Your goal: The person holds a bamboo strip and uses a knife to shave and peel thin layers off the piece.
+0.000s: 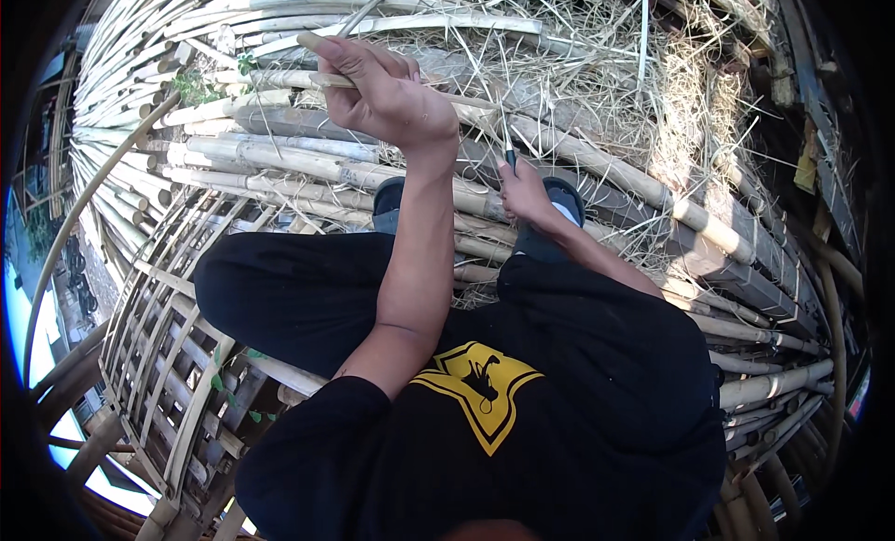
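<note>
Gripping a strip (474, 101) in the left hand (390, 98), at eleven o'clock. Clasping a knife (510, 155) in the right hand (526, 192), at one.

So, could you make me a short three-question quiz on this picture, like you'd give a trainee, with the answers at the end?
1. What does the left hand hold?
2. True or false: the right hand is empty.
3. Which colour is the emblem on the dark shirt?
a) red
b) yellow
c) green

Key:
1. A thin pale strip.
2. False: it grips a dark-handled tool.
3. b
</note>
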